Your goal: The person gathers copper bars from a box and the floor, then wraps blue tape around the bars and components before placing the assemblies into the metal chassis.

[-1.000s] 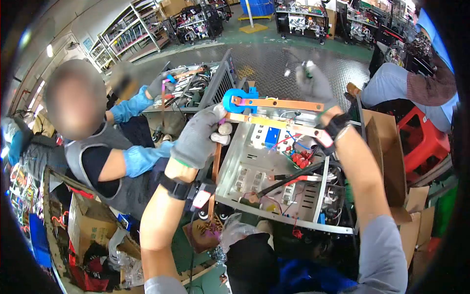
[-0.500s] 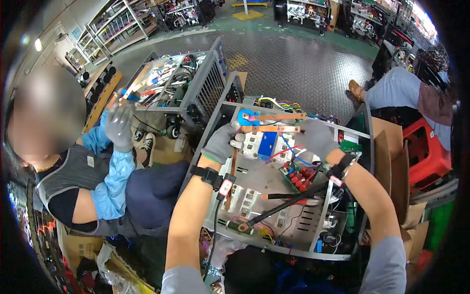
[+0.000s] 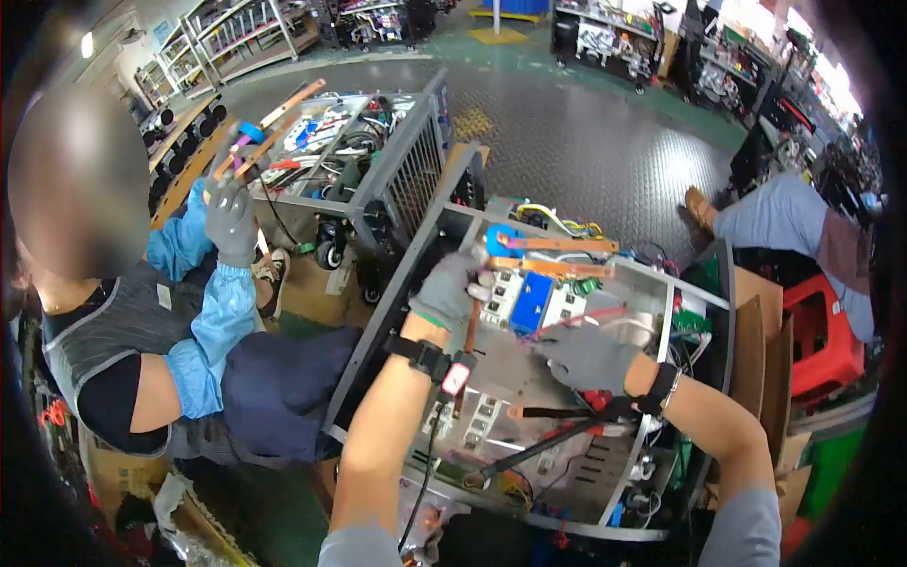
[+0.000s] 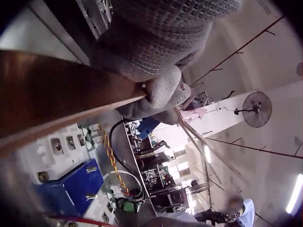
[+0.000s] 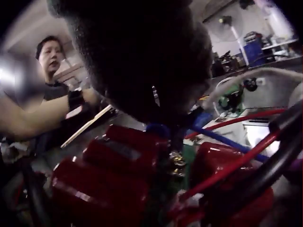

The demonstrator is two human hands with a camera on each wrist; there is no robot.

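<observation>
My left hand (image 3: 447, 291), in a grey glove, grips a bent copper busbar (image 3: 567, 245) at the left of an open metal case (image 3: 699, 286). A blue ring (image 3: 504, 240) sits round the bar's left end, and two flat arms of the bar reach right above white terminal blocks. In the left wrist view the glove's fingertips press on the edge of the copper strip (image 4: 61, 90). My gloved right hand (image 3: 590, 357) is inside the case, fingers pointing left, low over red cylindrical parts (image 5: 102, 182). Its fingertips are dark in the right wrist view; I cannot tell what they hold.
Between the white blocks sits a blue block (image 3: 533, 302). A thick black cable (image 3: 539, 446) crosses the case. At left, another person (image 3: 104, 331) holds a similar busbar by a second case (image 3: 402, 151). A cardboard box (image 3: 759, 326) and red stool (image 3: 827, 345) stand right.
My right hand has come down from the raised position into the case, over the red parts. The busbar in my left hand has lowered to the case. The neighbouring person has lifted their busbar.
</observation>
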